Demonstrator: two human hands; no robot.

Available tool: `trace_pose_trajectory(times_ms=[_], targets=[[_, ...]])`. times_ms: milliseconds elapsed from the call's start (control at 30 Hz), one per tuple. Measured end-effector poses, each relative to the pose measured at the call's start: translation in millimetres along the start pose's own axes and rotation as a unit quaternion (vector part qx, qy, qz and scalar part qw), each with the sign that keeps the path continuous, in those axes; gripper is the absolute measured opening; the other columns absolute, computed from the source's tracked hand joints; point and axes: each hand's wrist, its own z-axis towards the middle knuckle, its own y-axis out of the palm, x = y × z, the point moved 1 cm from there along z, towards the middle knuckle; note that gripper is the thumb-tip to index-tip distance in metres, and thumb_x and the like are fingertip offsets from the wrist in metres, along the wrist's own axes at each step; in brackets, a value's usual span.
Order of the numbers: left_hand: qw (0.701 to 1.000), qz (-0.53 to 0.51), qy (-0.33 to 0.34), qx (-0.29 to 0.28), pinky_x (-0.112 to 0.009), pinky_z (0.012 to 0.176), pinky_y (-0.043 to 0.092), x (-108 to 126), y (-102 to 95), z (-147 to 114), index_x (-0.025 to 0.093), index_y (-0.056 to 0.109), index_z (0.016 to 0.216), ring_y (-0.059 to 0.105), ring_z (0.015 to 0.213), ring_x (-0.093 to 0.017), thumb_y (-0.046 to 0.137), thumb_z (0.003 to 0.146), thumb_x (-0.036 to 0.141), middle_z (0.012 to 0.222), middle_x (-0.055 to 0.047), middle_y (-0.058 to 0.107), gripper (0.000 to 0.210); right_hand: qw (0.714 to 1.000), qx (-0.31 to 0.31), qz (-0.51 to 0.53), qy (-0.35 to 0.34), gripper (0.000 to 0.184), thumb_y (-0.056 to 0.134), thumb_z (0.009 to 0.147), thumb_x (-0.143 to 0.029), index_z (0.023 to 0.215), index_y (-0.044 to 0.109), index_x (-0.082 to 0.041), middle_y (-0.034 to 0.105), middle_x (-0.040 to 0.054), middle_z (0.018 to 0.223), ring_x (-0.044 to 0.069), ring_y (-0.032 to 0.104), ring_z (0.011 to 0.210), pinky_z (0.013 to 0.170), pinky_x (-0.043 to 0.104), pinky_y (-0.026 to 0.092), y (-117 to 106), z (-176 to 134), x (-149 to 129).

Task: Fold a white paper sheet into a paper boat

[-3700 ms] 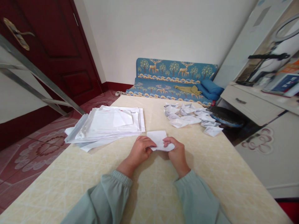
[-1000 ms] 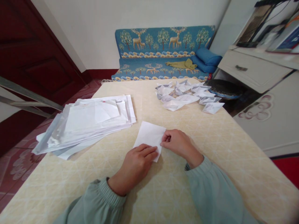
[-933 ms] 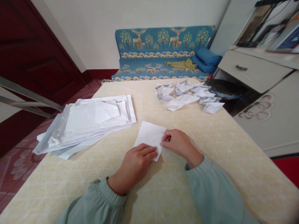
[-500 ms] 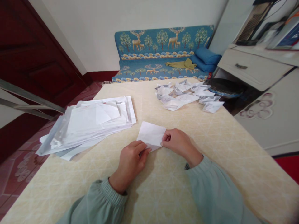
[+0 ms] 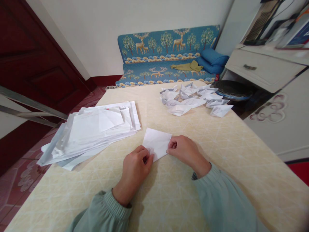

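Note:
A small, roughly square piece of white paper (image 5: 157,141) lies in front of me on the table. My left hand (image 5: 137,164) pinches its near left corner between thumb and fingers. On the right edge, my right hand (image 5: 182,149) grips the paper with curled fingers. Both fingertips cover parts of the sheet's edges. Left of it rests a thick, uneven stack of white papers (image 5: 96,129). Several folded paper shapes like small boats (image 5: 178,109) sit in a cluster at the far right of the table.
A patterned cream cloth covers the table (image 5: 169,199). Beyond its far edge stands a blue sofa (image 5: 156,64) with deer prints and a yellow-green cloth (image 5: 188,66). To the right are a white cabinet (image 5: 270,72) and a dark round pan-like object (image 5: 233,90); metal bars (image 5: 31,103) are at left.
The near edge of the paper now lies flatter and shows more fully below my hands. Both hands keep nearly the same place and hold. The view has shifted slightly.

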Motion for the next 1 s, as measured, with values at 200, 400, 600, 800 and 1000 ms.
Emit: trace_pose_trajectory(times_ms=[200, 400, 600, 800, 1000], targets=[[1.0, 0.009, -0.002, -0.006, -0.024, 0.057, 0.037, 1.1, -0.1, 1.8, 0.017, 0.05, 0.059, 0.05, 0.059, -0.012, 0.048, 0.084, 0.03, 0.069, -0.001, 0.054, 0.028, 1.0, -0.009, -0.004, 0.015, 0.005, 0.068, 0.059, -0.021, 0.057, 0.066, -0.025, 0.065, -0.0022, 0.061, 0.012, 0.054, 0.055, 0.048, 0.024, 0.029, -0.5, 0.0, -1.5], [0.999, 0.01, -0.028, -0.021, -0.024, 0.061, 0.037, 3.9, -1.0, 0.9, 0.017, 0.051, 0.061, 0.053, 0.066, -0.011, 0.044, 0.086, 0.028, 0.085, -0.003, 0.055, 0.027, 0.999, -0.025, -0.017, 0.022, 0.001, 0.067, 0.061, -0.024, 0.06, 0.067, -0.025, 0.066, -0.0028, 0.063, 0.012, 0.057, 0.059, 0.05, 0.023, 0.029, -2.6, -0.6, -3.4], [0.999, 0.003, -0.033, -0.035, -0.023, 0.06, 0.035, 2.3, -3.9, 0.2, 0.017, 0.049, 0.061, 0.05, 0.065, -0.011, 0.047, 0.085, 0.03, 0.08, 0.0, 0.052, 0.027, 0.999, -0.027, -0.022, 0.025, 0.002, 0.066, 0.061, -0.025, 0.062, 0.067, -0.026, 0.066, -0.0034, 0.065, 0.012, 0.056, 0.061, 0.051, 0.022, 0.029, -3.1, -0.7, -2.5], [0.998, -0.019, -0.032, -0.059, -0.022, 0.056, 0.033, 2.7, -6.0, 0.1, 0.018, 0.051, 0.062, 0.047, 0.061, -0.009, 0.051, 0.082, 0.03, 0.075, 0.001, 0.051, 0.023, 0.999, -0.028, -0.018, 0.028, 0.001, 0.066, 0.061, -0.026, 0.061, 0.067, -0.026, 0.066, -0.0037, 0.065, 0.012, 0.056, 0.06, 0.051, 0.023, 0.029, -3.1, -0.6, -2.8], [0.998, -0.027, 0.004, -0.062, -0.022, 0.059, 0.033, 3.1, -7.4, -5.5, 0.018, 0.05, 0.063, 0.05, 0.068, -0.011, 0.051, 0.082, 0.026, 0.076, 0.001, 0.053, 0.02, 0.999, -0.029, -0.016, 0.029, 0.001, 0.066, 0.061, -0.026, 0.061, 0.067, -0.025, 0.066, -0.0038, 0.063, 0.012, 0.056, 0.059, 0.05, 0.023, 0.029, -3.6, -0.6, -3.3]])
